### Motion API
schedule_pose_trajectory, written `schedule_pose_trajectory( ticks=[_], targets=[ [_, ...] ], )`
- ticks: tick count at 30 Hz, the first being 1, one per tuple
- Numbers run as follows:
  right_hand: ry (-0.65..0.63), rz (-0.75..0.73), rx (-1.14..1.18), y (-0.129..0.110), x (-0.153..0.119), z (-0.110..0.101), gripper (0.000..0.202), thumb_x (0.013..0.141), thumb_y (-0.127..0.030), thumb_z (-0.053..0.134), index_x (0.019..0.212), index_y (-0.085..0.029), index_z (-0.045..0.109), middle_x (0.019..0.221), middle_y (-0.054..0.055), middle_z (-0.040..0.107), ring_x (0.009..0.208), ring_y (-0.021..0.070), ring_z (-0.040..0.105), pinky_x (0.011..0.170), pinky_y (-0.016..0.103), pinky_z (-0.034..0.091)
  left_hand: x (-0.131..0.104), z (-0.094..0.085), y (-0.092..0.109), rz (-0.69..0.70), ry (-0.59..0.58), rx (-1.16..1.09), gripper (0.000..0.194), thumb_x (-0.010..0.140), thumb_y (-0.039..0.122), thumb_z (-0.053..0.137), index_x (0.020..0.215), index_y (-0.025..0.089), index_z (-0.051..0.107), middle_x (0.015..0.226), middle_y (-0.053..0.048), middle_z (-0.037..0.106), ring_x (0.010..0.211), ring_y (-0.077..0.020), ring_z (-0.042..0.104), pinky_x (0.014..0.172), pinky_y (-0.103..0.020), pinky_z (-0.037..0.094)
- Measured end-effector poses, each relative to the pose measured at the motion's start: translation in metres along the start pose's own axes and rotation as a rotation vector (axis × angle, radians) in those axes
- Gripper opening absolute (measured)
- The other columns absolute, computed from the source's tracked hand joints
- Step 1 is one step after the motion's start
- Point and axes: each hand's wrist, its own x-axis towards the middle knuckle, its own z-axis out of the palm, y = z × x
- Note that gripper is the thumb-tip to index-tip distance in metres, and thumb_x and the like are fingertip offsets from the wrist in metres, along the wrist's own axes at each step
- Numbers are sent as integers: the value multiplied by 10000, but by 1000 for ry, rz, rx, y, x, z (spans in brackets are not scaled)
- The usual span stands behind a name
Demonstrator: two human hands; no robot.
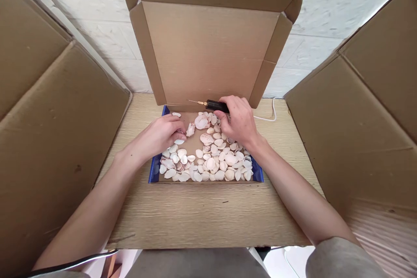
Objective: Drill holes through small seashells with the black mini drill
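A shallow cardboard box (156, 173) with blue side walls holds several pale seashells (230, 159). My right hand (238, 122) is wrapped round a black handheld drill (215, 106) above the box's back right part, its thin bit pointing left. Over the left part of the box, my left hand (169, 132) has its fingers curled and pressed together among the shells; what they hold, if anything, is hidden. Just right of those fingertips lies a pinkish, rough shell (190, 129). A larger ribbed shell (202, 121) rests near the back middle.
The box's open lid (211, 47) stands upright behind it against a white wall (107, 30). Tall cardboard panels (58, 139) flank the wooden table (202, 217) on both sides. A white cable (274, 110) runs behind my right hand.
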Motion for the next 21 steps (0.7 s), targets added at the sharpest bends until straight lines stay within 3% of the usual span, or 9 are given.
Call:
schedule_pose_trajectory(
  ticks=[6, 11, 13, 15, 17, 21],
  targets=[
    [2, -18, -21, 0, 0, 0, 231, 984, -366, 443, 1046, -171, 551, 943, 84, 679, 841, 235, 593, 759, 357, 376, -1, -6, 8, -74, 69, 5, 214, 960, 324, 508, 880, 196, 660, 866, -27, 686, 725, -153, 611, 653, -265, 418],
    [-30, -10, -8, 0, 0, 0, 228, 985, -362, 442, 1041, -168, 548, 949, 87, 678, 838, 235, 600, 765, 359, 380, -2, -9, 13, -157, 72, -34, 201, 955, 329, 519, 933, 204, 675, 718, 22, 705, 557, -106, 569, 599, -240, 406],
    [-47, -5, -9, 0, 0, 0, 226, 987, -363, 437, 1041, -172, 546, 960, 88, 681, 843, 236, 602, 769, 359, 384, -1, -8, 16, -196, 149, -96, 216, 940, 362, 546, 908, 207, 692, 651, 35, 691, 532, -103, 576, 593, -232, 427],
    [-57, -2, -14, 0, 0, 1, 223, 987, -362, 439, 1041, -174, 545, 965, 90, 682, 846, 238, 602, 770, 359, 386, -1, -5, 18, -262, 284, -212, 248, 920, 407, 578, 900, 204, 719, 640, 31, 701, 556, -113, 626, 604, -225, 472],
    [-70, -2, -18, 0, 0, 1, 224, 985, -369, 443, 1041, -177, 545, 963, 88, 683, 846, 240, 601, 772, 359, 387, 1, -2, 19, -316, 381, -346, 272, 909, 417, 592, 967, 202, 748, 762, 4, 761, 658, -138, 704, 654, -230, 526],
    [-106, -2, -9, 1, -1, 2, 220, 980, -365, 452, 1043, -178, 549, 976, 93, 686, 844, 242, 598, 771, 360, 383, 3, 4, 17, -376, 353, -476, 368, 905, 424, 600, 1181, 214, 723, 971, -43, 794, 880, -197, 760, 727, -247, 563]
  ],
)
